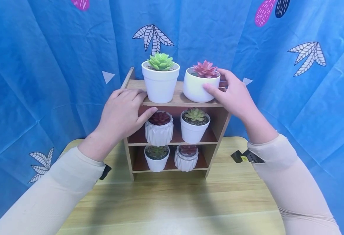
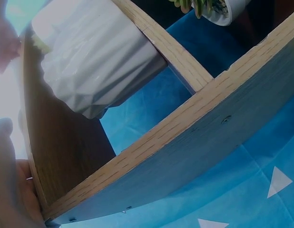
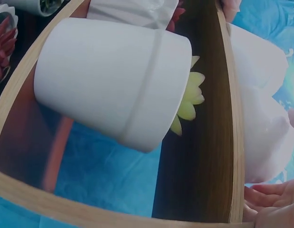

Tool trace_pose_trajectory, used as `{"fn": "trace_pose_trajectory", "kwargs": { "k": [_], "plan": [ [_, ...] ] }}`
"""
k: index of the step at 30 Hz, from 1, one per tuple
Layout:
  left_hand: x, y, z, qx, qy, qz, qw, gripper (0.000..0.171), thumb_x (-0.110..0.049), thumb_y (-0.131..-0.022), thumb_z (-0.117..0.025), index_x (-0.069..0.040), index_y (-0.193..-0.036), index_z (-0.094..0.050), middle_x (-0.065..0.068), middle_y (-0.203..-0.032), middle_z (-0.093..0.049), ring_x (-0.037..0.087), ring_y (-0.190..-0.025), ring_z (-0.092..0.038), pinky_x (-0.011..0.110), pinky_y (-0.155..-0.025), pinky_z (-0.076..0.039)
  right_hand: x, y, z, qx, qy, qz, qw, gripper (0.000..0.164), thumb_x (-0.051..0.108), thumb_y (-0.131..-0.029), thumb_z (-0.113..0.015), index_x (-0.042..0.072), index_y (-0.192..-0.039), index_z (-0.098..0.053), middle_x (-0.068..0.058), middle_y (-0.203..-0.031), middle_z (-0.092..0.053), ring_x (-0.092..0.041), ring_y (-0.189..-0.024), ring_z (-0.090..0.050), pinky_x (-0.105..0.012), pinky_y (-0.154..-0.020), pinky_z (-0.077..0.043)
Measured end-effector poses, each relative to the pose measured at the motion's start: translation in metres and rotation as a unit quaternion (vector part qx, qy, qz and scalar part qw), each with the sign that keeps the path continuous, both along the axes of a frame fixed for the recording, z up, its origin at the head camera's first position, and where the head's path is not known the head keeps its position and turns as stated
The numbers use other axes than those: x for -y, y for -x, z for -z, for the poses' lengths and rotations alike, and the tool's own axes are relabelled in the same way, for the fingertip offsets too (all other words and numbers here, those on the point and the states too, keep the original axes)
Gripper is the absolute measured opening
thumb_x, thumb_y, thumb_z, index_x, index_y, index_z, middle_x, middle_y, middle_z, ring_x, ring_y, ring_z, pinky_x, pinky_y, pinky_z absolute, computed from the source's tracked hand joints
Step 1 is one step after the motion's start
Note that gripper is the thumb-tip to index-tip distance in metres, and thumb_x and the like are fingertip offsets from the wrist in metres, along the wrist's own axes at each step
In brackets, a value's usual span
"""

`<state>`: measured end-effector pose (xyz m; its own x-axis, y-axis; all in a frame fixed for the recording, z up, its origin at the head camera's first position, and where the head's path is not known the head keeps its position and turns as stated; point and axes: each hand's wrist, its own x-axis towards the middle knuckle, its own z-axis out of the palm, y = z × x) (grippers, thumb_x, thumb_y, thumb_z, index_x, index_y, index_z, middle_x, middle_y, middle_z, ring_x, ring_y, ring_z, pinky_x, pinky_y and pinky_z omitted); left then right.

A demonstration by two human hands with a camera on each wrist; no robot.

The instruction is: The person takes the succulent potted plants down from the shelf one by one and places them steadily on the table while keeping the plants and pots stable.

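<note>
Right hand: grasping the rounded pot; thumb on the near wall, fingers around the right side.
Rounded pot: white, upright, at the right end of the top board; carries a pink succulent.
Left hand: released; fingers lie extended on the left end of the top board, thumb spread right in front of the tier below.
Tapered pot: white, upright, left of the rounded pot and apart from it; carries a bright green succulent. Fingertips of the left hand are just beside it; contact cannot be told.
Middle tier: faceted pot with a dark red plant at left; plain white pot with a pale green plant at right.
Bottom tier: small plain pot at left; small faceted pot at right.
Shelf unit: wooden, upright on the desk.
Background: blue curtain at the far side.
</note>
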<state>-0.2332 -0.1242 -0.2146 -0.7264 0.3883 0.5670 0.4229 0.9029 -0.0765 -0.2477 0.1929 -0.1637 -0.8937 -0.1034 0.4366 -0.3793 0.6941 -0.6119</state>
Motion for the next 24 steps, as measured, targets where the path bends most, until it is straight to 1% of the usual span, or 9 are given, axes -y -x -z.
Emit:
{"fn": "trace_pose_trajectory", "kwargs": {
  "k": [9, 13, 17, 24],
  "plan": [
    [-0.001, 0.0, 0.001, 0.0, 0.001, -0.001, 1.0, 0.064, -0.057, -0.096, -0.055, -0.009, -0.138, -0.057, 0.014, -0.134, -0.061, 0.034, -0.127, -0.053, 0.053, -0.111, -0.034, 0.007, 0.001, -0.001, 0.017, -0.001, 0.017, 1.0, 0.096, 0.064, -0.085, -0.066, 0.014, -0.157, -0.029, -0.013, -0.152, -0.045, -0.032, -0.135, -0.049, -0.054, -0.108, -0.041],
    [-0.001, 0.0, 0.001, -0.004, 0.005, 0.0, 1.0, 0.065, -0.058, -0.096, -0.054, -0.009, -0.138, -0.057, 0.014, -0.134, -0.062, 0.033, -0.127, -0.054, 0.053, -0.11, -0.035, 0.009, 0.002, -0.001, 0.026, 0.005, 0.019, 0.999, 0.098, 0.065, -0.083, -0.067, 0.013, -0.157, -0.028, -0.013, -0.153, -0.043, -0.032, -0.135, -0.048, -0.053, -0.109, -0.04],
    [0.0, 0.0, 0.001, -0.006, 0.007, -0.001, 1.0, 0.066, -0.059, -0.096, -0.053, -0.01, -0.139, -0.056, 0.013, -0.134, -0.061, 0.033, -0.127, -0.054, 0.053, -0.11, -0.035, 0.011, 0.003, -0.002, 0.037, 0.015, 0.018, 0.999, 0.101, 0.066, -0.082, -0.068, 0.013, -0.157, -0.026, -0.012, -0.154, -0.041, -0.03, -0.136, -0.046, -0.052, -0.111, -0.038],
    [0.001, 0.001, 0.0, -0.003, 0.005, 0.0, 1.0, 0.067, -0.06, -0.095, -0.054, -0.009, -0.14, -0.055, 0.013, -0.135, -0.061, 0.033, -0.127, -0.054, 0.053, -0.109, -0.036, 0.013, 0.005, -0.003, 0.043, 0.038, 0.003, 0.998, 0.101, 0.062, -0.083, -0.07, 0.01, -0.157, -0.025, -0.012, -0.155, -0.039, -0.027, -0.139, -0.042, -0.05, -0.114, -0.033]
  ]
}}
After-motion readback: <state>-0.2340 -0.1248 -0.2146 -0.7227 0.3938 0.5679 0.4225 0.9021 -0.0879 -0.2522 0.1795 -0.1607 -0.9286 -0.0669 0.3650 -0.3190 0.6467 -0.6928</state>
